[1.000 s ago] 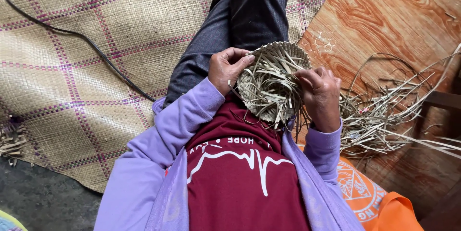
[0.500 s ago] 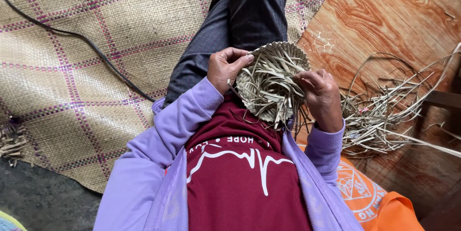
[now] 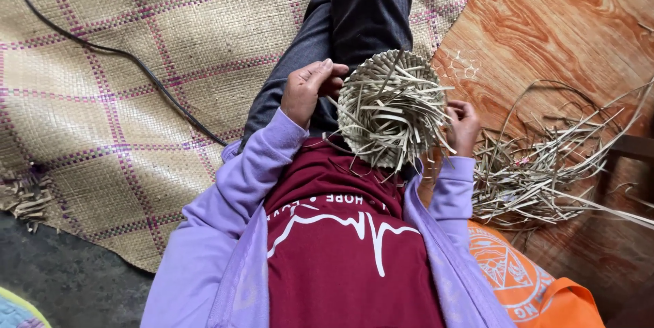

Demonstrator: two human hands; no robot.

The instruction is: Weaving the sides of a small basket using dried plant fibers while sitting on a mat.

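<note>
Over the lap sits a half-woven basket, loose strips sticking out. Left hand grips its left edge, fingers curled; right hand pinches strips at the right edge. Strip pile lies right on wood floor; mat left.

One basket, two hands, one mat

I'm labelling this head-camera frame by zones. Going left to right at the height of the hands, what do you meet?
Woven floor mat → black cable → left hand → half-woven round basket → right hand → loose pile of dry strips on the wood-patterned floor.
</note>
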